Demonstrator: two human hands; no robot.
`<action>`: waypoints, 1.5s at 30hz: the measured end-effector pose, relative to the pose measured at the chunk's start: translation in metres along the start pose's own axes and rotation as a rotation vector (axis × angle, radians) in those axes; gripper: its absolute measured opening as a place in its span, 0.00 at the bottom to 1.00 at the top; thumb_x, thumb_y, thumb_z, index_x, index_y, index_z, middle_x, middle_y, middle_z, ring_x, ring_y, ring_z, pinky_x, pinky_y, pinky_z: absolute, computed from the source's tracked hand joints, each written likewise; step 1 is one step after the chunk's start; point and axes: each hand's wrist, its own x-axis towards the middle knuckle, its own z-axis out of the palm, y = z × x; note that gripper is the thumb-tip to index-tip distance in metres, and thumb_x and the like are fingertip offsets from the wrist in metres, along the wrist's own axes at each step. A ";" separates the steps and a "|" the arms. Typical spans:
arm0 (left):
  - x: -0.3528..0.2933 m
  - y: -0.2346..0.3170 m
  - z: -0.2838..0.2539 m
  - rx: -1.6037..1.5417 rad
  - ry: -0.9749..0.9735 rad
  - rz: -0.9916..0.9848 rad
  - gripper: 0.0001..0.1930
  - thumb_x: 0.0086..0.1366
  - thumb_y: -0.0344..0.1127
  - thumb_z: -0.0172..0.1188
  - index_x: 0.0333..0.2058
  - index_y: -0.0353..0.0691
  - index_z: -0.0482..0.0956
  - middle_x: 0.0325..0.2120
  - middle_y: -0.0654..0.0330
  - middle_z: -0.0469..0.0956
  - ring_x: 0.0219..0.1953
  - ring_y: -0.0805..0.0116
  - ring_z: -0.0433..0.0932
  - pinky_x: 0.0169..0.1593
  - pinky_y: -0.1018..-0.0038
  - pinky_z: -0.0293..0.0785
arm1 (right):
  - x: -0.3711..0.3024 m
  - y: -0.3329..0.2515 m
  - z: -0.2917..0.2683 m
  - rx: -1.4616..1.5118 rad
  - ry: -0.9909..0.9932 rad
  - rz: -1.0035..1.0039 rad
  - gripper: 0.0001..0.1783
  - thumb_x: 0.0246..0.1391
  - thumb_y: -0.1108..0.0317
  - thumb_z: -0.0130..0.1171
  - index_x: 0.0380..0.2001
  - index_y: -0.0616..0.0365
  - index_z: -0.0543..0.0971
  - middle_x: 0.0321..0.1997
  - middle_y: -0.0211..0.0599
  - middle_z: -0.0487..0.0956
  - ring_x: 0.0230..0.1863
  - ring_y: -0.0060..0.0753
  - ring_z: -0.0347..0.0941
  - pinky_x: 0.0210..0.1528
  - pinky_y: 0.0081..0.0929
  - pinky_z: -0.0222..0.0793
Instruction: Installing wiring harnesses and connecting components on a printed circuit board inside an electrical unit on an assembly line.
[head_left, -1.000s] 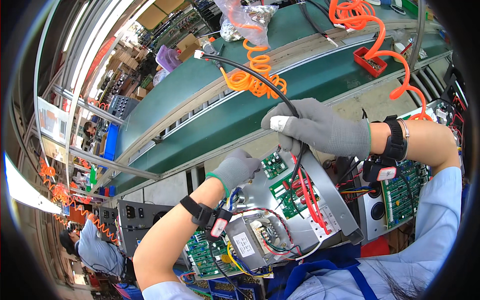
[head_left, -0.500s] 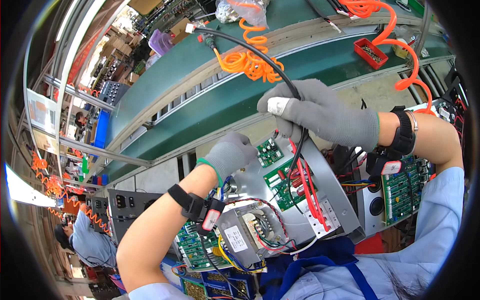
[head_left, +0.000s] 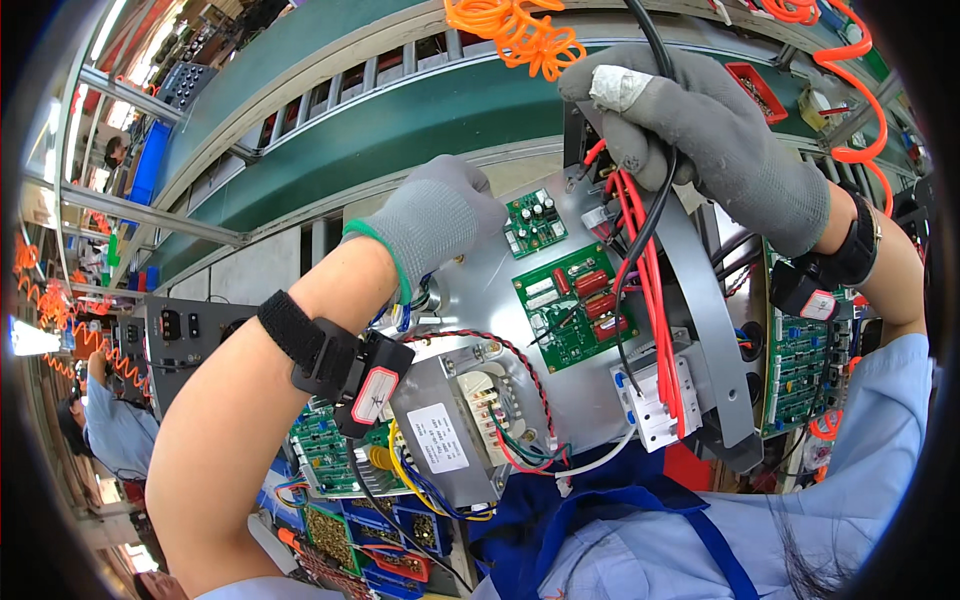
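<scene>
My right hand [head_left: 725, 140], in a grey glove with white tape round one finger, is closed on a thick black cable [head_left: 653, 40]. The cable runs up past the top of the picture and down behind the fingers. Below it, red wires [head_left: 652, 340] lead to a white terminal block [head_left: 655, 405] on a grey metal chassis [head_left: 465, 300]. My left hand [head_left: 445, 210], gloved too, curls over the chassis's far left edge; its fingertips are hidden. Next to it are a small green circuit board [head_left: 535, 222] and a larger one with red components [head_left: 562, 325].
A transformer [head_left: 440, 440] sits at the chassis's near side. Blue bins of small parts [head_left: 375, 530] lie below left. Beyond runs a green conveyor [head_left: 330, 190] with an orange coiled hose [head_left: 525, 35] and a red tray [head_left: 755, 90]. Another person [head_left: 115, 430] works at far left.
The chassis looks larger and turned in view. My right hand, still gripping the cable, has moved up and right; the cable's plug end has left the picture. My left hand stays at the chassis edge.
</scene>
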 end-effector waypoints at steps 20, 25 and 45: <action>0.000 -0.002 0.003 -0.059 -0.014 0.000 0.14 0.59 0.40 0.61 0.25 0.32 0.80 0.18 0.61 0.76 0.21 0.75 0.74 0.28 0.75 0.71 | 0.003 0.005 -0.004 0.121 -0.022 0.026 0.18 0.63 0.58 0.50 0.43 0.63 0.78 0.22 0.28 0.77 0.24 0.15 0.72 0.25 0.16 0.67; -0.001 0.003 0.000 -0.010 -0.052 -0.018 0.15 0.59 0.40 0.60 0.24 0.31 0.80 0.18 0.60 0.76 0.21 0.75 0.74 0.28 0.74 0.71 | 0.004 0.004 -0.005 0.096 -0.080 -0.013 0.21 0.67 0.59 0.45 0.47 0.69 0.73 0.21 0.24 0.71 0.23 0.16 0.69 0.30 0.18 0.70; -0.032 -0.007 -0.036 0.117 0.358 0.209 0.17 0.57 0.48 0.64 0.33 0.40 0.84 0.27 0.56 0.82 0.31 0.61 0.81 0.41 0.67 0.76 | -0.005 -0.028 -0.007 0.025 -0.087 0.147 0.20 0.60 0.53 0.53 0.39 0.62 0.76 0.25 0.30 0.76 0.26 0.18 0.72 0.28 0.19 0.68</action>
